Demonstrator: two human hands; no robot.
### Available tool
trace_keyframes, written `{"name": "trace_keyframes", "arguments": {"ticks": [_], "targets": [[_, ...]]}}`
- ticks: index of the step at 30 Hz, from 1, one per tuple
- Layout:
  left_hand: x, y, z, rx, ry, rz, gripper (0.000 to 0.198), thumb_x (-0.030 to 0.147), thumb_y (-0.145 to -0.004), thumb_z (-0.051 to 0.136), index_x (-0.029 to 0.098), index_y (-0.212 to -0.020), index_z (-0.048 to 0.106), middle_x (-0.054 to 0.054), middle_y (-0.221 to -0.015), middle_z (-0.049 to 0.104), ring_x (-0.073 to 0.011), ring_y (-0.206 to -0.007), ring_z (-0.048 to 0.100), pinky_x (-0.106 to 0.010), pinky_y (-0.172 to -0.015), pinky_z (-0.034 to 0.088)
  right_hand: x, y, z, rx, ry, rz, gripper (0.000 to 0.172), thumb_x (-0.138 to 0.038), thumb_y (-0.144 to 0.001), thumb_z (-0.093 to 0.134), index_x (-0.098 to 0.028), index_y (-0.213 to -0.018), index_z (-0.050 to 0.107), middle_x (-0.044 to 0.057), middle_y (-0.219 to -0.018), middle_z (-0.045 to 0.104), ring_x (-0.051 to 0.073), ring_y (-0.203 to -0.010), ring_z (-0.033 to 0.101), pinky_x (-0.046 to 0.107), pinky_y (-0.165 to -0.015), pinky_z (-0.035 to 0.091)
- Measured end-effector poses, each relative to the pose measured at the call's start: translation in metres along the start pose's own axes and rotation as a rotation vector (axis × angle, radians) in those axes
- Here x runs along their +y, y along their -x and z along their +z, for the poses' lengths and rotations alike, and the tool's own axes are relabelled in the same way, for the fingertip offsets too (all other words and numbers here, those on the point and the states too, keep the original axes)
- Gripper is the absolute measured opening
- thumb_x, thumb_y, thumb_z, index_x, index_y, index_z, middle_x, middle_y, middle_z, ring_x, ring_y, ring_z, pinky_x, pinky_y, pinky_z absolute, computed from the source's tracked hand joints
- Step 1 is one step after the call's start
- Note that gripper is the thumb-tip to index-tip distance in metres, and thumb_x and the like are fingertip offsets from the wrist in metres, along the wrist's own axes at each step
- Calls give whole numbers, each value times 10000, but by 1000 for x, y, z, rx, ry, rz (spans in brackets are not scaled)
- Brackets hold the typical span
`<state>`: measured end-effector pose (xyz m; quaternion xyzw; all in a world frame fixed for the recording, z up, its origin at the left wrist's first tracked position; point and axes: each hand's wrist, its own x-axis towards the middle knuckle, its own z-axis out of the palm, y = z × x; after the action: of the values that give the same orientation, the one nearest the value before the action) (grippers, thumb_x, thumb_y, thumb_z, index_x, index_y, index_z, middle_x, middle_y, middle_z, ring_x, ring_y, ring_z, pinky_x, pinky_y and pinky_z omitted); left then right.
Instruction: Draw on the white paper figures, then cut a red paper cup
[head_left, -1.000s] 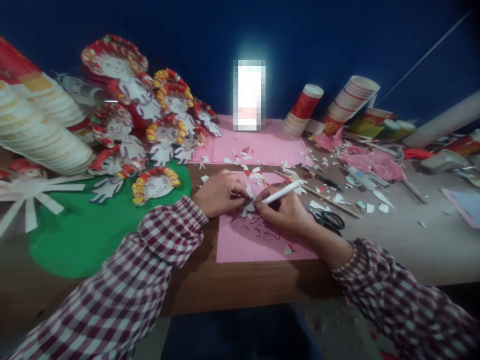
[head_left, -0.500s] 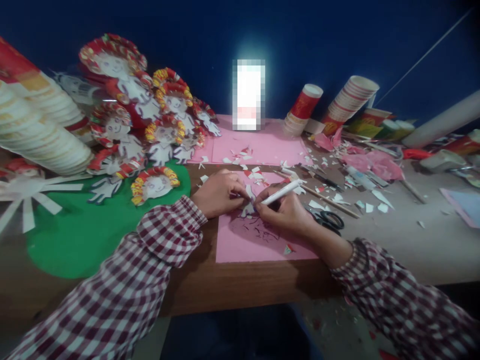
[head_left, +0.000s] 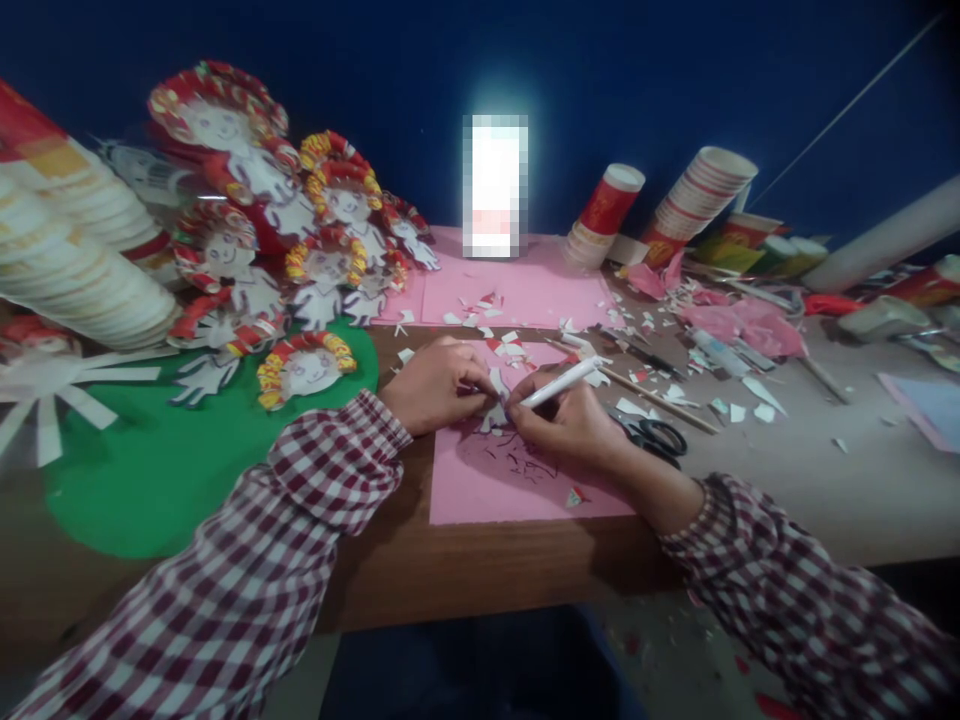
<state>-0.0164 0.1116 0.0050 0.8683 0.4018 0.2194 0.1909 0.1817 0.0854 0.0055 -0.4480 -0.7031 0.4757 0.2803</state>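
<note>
Though much as before, hands tight: left on paper cutout, right on pen.

Between your checked sleeves, you have a passage at the near edge of the pink sheet, over bare brown tabletop. Scissors and a wooden stick crowd its right side; paper scraps litter its far edge. Beyond its left side, a flat green sheet leaves you a low lane, backed by paper dolls and stacked cups.
</note>
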Motion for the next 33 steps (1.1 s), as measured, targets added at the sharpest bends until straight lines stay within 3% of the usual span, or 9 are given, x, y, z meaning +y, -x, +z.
{"name": "trace_keyframes", "arguments": {"ticks": [33], "targets": [[0,0,0,-7,-3,-15,122,228,-758,615,247,-799,729,2,-822,678,-150,-803,570,-325,-842,397,-2,1,0,-27,-51,52,68,-204,-767,541,-157,-801,576,-42,-537,478,57,-426,391,184,-384,315]]}}
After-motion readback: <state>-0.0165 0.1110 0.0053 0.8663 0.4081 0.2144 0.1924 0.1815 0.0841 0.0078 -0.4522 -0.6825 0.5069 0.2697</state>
